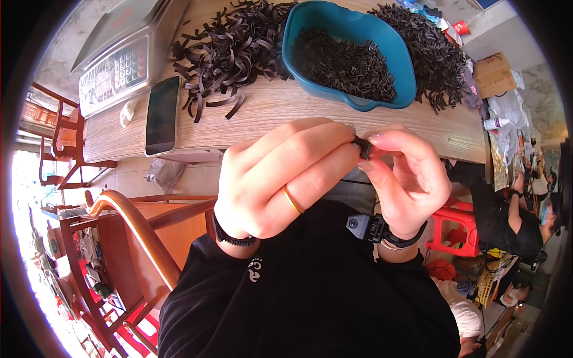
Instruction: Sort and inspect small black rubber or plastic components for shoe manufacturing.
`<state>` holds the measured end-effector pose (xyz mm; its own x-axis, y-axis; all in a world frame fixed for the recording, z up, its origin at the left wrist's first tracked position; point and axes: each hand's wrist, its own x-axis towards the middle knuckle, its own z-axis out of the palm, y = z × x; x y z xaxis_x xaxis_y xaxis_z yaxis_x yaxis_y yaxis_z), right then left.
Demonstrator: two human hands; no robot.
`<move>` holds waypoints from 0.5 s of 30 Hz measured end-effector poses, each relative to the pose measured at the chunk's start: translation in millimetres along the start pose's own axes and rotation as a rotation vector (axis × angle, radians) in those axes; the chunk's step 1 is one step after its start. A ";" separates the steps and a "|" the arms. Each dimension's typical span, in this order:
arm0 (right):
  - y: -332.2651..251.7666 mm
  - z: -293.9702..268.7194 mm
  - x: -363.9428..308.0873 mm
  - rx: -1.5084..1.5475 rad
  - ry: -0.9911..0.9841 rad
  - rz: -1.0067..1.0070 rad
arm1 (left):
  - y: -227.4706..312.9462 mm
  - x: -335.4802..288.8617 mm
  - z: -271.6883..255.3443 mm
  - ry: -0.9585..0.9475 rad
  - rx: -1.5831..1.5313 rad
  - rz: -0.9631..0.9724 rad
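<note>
My left hand (pixel 292 173) and my right hand (pixel 409 179) meet in front of my chest, near the table's front edge. Between their fingertips is a small black piece (pixel 362 149), pinched from both sides; fingers cover much of it, so its exact kind is hidden. Beyond them stands a teal plastic tub (pixel 352 102) holding many small black plastic-looking pieces (pixel 346 62). A loose heap of black strips (pixel 239 45) lies to the tub's left. Another dense heap of black strips (pixel 427 56) spreads along its right side.
On the table's left are a scale with a keypad (pixel 116 74), a dark-screened phone (pixel 162 116) and a crumpled white tissue (pixel 127 113). A wooden chair arm (pixel 140 221) stands at my left. To the right are a red stool (pixel 456 230), a cardboard box (pixel 494 74) and other people.
</note>
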<state>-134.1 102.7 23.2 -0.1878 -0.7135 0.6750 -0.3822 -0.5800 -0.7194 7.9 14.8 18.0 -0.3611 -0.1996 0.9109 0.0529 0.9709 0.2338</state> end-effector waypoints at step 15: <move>-4.1 -3.5 3.0 0.090 -0.089 0.041 | -13.1 -0.1 2.3 0.048 -0.177 0.069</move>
<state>-136.2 104.3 28.8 -0.1193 -0.7671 0.6303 -0.2926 -0.5795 -0.7606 5.1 2.4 14.1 -0.3065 -0.1437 0.9410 0.2400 0.9449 0.2225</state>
